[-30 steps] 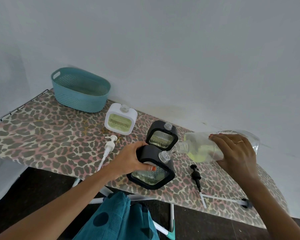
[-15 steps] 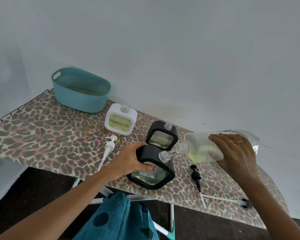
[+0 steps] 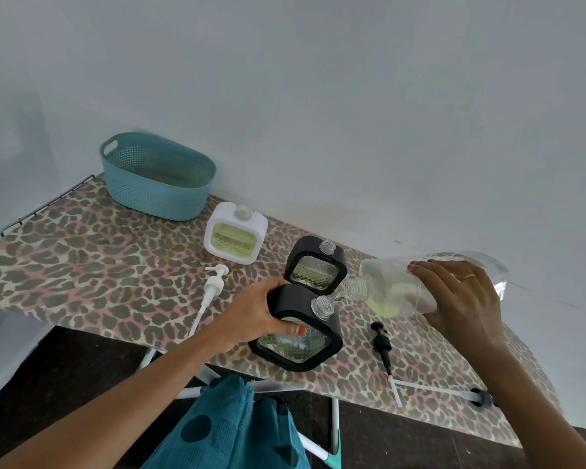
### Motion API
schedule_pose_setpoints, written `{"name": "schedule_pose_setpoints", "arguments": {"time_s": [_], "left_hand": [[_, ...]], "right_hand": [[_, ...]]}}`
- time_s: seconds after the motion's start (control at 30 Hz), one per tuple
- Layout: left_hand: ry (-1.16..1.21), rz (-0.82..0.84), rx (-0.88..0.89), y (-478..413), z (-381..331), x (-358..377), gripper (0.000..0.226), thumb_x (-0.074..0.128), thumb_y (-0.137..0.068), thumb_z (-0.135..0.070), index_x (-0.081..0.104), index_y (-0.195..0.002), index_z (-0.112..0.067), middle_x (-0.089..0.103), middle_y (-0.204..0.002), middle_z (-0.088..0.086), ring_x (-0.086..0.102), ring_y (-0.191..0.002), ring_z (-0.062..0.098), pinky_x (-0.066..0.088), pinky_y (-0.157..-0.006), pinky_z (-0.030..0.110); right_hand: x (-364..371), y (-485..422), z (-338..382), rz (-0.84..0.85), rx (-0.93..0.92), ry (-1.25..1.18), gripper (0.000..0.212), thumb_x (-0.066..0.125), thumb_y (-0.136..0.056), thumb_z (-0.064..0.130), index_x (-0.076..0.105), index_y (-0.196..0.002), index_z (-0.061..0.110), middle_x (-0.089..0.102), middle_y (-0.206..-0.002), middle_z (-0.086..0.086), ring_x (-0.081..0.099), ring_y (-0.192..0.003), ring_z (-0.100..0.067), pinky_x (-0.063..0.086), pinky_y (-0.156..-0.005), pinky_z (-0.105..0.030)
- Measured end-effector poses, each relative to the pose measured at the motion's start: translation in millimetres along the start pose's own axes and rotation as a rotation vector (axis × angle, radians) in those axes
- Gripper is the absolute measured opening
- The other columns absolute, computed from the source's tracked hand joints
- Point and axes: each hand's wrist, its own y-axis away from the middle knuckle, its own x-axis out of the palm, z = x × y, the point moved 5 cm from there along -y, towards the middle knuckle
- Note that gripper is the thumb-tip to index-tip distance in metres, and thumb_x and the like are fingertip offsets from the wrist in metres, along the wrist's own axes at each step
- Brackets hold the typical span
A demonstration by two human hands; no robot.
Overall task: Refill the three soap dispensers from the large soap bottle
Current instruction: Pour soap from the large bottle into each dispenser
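left hand [image 3: 251,316] wrapped round the near black dispenser [image 3: 298,333] | right hand [image 3: 460,299] gripping the big soap bottle [image 3: 393,286], tipped sideways, mouth right at the dispenser neck

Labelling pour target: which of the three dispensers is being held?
The nearest black dispenser, gripped by the left hand; the other black one and the white one stand untouched.

Basket [image 3: 156,184] far left on board [image 3: 82,265], soap bottle [image 3: 389,286] far right.
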Motion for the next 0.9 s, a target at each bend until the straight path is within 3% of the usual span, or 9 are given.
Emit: {"name": "schedule_pose_setpoints", "arguments": {"time_s": [0.37, 0.63, 0.8, 0.9], "left_hand": [[-0.028, 0.002, 0.023, -1.4, 0.2, 1.3, 0.053, 0.087, -0.053, -0.031, 0.056, -0.095, -0.036, 0.066, -0.092, -0.012, 0.063, -0.085, 0.000, 0.052, -0.079, 0.019], [-0.042, -0.007, 0.028, -0.8, -0.5, 0.2, 0.051, 0.087, -0.053, -0.029, 0.055, -0.092, -0.038, 0.065, -0.088, -0.016, 0.061, -0.080, -0.007, 0.047, -0.071, 0.007], [-0.043, 0.000, 0.027, -1.0, 1.0, 0.6, 0.054, 0.087, -0.054, -0.028, 0.056, -0.098, -0.029, 0.065, -0.090, -0.011, 0.062, -0.080, -0.004, 0.048, -0.071, 0.008], [-0.047, -0.003, 0.030, -0.6, 0.9, 0.3, 0.052, 0.087, -0.054, -0.028, 0.056, -0.096, -0.032, 0.066, -0.089, -0.011, 0.062, -0.080, -0.004, 0.048, -0.070, 0.008]], "right_hand": [[3.2, 3.2, -1.9, 0.004, -0.016, -0.007, 0.029, 0.061, -0.072, 0.022, 0.065, -0.098, 0.010, 0.072, -0.093, -0.002, 0.067, -0.083, -0.028, 0.046, -0.072, -0.038], [2.1, 1.9, 0.2, -0.008, -0.029, 0.006, 0.027, 0.065, -0.071, 0.020, 0.069, -0.095, 0.009, 0.072, -0.092, -0.002, 0.067, -0.082, -0.028, 0.047, -0.072, -0.037], [1.0, 0.2, 2.6, -0.009, -0.045, 0.010, 0.029, 0.072, -0.066, 0.017, 0.071, -0.093, 0.007, 0.072, -0.092, -0.003, 0.068, -0.082, -0.028, 0.049, -0.072, -0.038], [-0.1, -1.3, 3.5, -0.014, -0.054, 0.013, 0.028, 0.073, -0.066, 0.016, 0.071, -0.092, 0.007, 0.073, -0.091, -0.003, 0.068, -0.082, -0.028, 0.049, -0.072, -0.037]]}}
